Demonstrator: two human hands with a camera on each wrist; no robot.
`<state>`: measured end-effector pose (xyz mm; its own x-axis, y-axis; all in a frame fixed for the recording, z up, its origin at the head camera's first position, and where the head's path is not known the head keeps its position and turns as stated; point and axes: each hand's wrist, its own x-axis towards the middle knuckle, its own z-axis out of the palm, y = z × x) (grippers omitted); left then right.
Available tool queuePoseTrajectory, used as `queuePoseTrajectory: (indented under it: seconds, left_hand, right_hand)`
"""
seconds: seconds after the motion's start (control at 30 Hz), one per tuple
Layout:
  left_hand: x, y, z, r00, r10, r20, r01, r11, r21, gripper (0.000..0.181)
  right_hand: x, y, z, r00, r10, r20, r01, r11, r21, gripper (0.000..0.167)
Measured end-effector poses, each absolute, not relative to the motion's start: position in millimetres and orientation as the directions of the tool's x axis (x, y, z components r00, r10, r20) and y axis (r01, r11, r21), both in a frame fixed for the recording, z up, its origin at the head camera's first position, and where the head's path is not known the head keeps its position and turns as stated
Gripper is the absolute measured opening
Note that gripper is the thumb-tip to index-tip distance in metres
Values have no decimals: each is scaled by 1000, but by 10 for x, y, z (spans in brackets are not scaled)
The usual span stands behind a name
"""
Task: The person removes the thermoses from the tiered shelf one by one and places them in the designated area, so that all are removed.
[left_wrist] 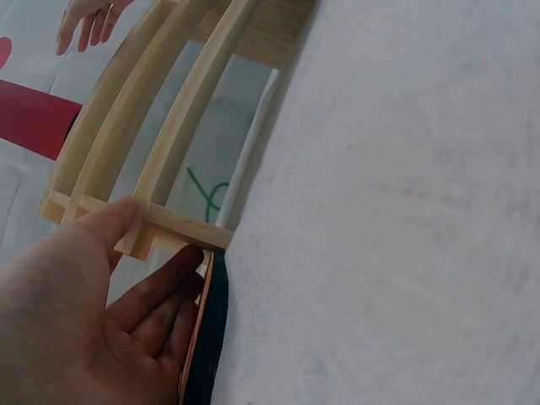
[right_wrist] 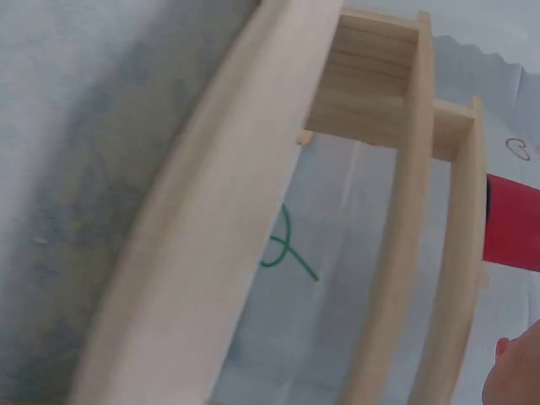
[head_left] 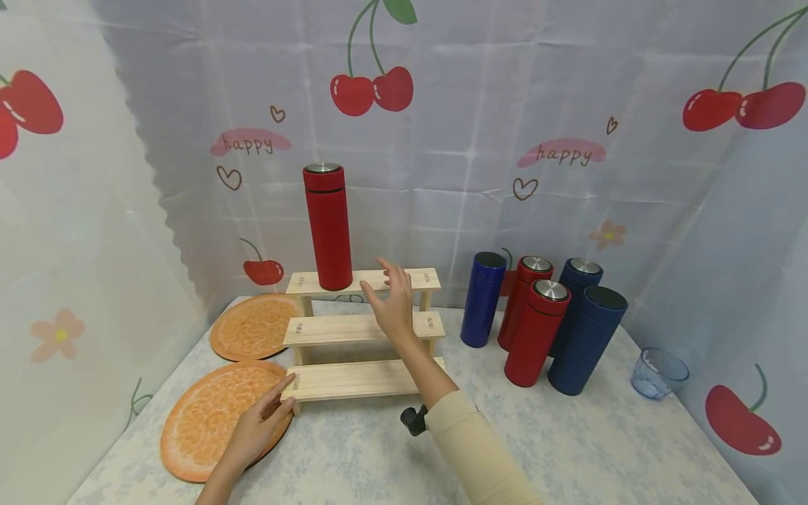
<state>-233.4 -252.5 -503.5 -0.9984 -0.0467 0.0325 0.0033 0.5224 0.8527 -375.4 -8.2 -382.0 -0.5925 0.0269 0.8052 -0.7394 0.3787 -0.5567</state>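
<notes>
A three-step wooden stand (head_left: 360, 379) stands on the table. On the left part of its top step, a red thermos bottle (head_left: 328, 228) stands upright. My left hand (head_left: 255, 424) holds the left end of the lowest step; in the left wrist view its thumb (left_wrist: 114, 224) lies against the plank's end, with the other fingers below. Over the top step, right of the red bottle and apart from it, my right hand (head_left: 394, 301) is raised with its fingers spread and nothing in them. The right wrist view shows the stand's steps (right_wrist: 388, 245) and only an edge of that hand.
Two round orange mats (head_left: 214, 421) lie left of the stand, one behind the other. To the right are two red bottles (head_left: 536, 337) and several blue bottles (head_left: 587, 344). A clear blue glass (head_left: 658, 375) stands near the right edge. Printed curtains (head_left: 442, 175) surround the table.
</notes>
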Motion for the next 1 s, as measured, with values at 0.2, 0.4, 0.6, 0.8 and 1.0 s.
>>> queuePoseTrajectory:
  seconds: [0.2, 0.4, 0.6, 0.8, 1.0]
  left_hand:
    - [-2323, -2523, -5069, -997, -50, 50, 17, 504, 863, 55]
    - [-2322, -2519, -5053, -997, -43, 68, 37, 503, 863, 54]
    - [-2309, -2523, -5029, -996, -42, 75, 44, 498, 866, 54]
    - [-2321, -2522, -5033, -996, -42, 79, 48, 494, 868, 54]
    - [-2323, -2525, -5046, -996, -45, 77, 45, 493, 869, 53]
  right_hand:
    - [-3878, -248, -3492, -571, -31, 820, -772, 359, -524, 71]
    - [-3954, -337, -3181, -598, -79, 798, -764, 356, -538, 90]
    - [-3987, -414, -3001, -655, -120, 746, -730, 358, -583, 99]
    - [-4008, -515, -3051, -704, -179, 687, -698, 348, -625, 103]
    - [-4030, -583, -3158, -744, -249, 620, -667, 321, -672, 105]
